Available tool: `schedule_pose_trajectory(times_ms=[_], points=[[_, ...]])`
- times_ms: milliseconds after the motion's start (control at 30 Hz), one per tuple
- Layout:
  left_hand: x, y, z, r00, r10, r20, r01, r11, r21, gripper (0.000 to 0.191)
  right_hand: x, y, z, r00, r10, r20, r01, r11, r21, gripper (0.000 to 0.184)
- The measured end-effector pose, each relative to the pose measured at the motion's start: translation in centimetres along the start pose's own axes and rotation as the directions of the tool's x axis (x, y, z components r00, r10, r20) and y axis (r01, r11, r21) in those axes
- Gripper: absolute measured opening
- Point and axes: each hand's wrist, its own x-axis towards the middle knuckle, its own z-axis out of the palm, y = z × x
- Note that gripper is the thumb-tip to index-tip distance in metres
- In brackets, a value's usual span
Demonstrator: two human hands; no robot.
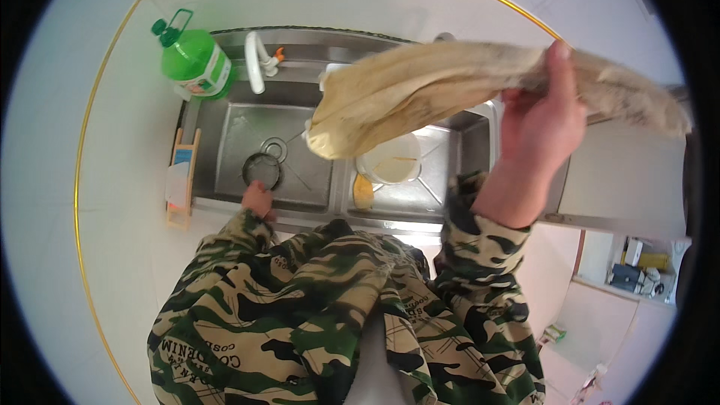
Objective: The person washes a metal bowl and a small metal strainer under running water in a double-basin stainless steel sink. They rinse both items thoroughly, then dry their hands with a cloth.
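Observation:
Raised over the right basin, my right hand (543, 112) grips a long beige cloth (427, 87), stained and apparently damp, which stretches left across the divider and right past my wrist. Down in the left basin (304, 180), my left hand (260, 199) touches the near edge of a dark round sink strainer (262, 171), fingers around its rim. The strainer lies beside the round drain (274, 149). Under the cloth, a round whitish container (391, 163) stands in the right basin, partly hidden.
A white faucet (255, 62) with an orange handle rises behind the left basin. At the back left corner stands a green bottle (194, 64). A wooden-framed washboard (183, 177) leans at the left. A yellow-orange piece (363, 191) lies near the basin divider.

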Motion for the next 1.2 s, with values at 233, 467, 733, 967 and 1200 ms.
schedule_pose_trajectory(times_ms=[233, 467, 733, 967, 1200], points=[[1.8, 6.2, -4.1, 0.912, 0.261, -0.316, -0.286, 0.958, -0.033, 0.028, 2.9, 9.6, 3.0, 0.889, 0.222, 0.401, 0.112, 0.743, -0.660, 0.035], [-3.2, 27.7, -17.3, 0.560, 0.448, -0.697, -0.814, 0.453, -0.363, 0.064, 2.5, 6.7, 7.0, 0.775, 0.351, 0.526, -0.272, 0.936, -0.225, 0.032], [0.4, 25.5, -28.2, 0.618, -0.059, -0.784, -0.614, 0.586, -0.528, 0.032, 2.0, 12.2, 15.0, 0.555, 0.478, 0.681, -0.722, 0.683, 0.109, 0.038], [11.1, 19.5, -30.7, 0.833, 0.371, -0.411, -0.339, 0.928, 0.151, 0.045, -2.4, 27.8, 13.1, 0.316, 0.836, 0.448, -0.811, 0.483, -0.330, 0.045], [12.2, 20.2, -26.4, 0.726, 0.609, -0.320, -0.674, 0.723, -0.153, 0.069, -12.9, 30.6, -1.5, 0.136, 0.891, 0.432, -0.746, 0.379, -0.547, 0.026]])
